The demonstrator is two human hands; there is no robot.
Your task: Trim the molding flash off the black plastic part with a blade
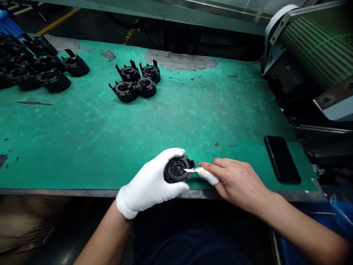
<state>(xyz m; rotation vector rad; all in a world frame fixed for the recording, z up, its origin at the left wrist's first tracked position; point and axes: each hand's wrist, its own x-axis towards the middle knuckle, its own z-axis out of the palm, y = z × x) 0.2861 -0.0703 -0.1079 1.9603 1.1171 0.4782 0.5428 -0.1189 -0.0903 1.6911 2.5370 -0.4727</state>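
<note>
- The gloved left hand [153,180] curls around 1 round black part [176,170] at the near edge of the green bench [204,121].
- The bare right hand [238,178] grips a small knife [190,170], blade over the part's face; contact cannot be told.
- 4 black housings [146,89] stand far, left of centre; more crowd the far left.
- A phone [282,159] lies near right.

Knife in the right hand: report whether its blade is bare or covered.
Bare: the shiny knife blade sticks out uncovered from the right hand, toward the round black part in the left hand.
</note>
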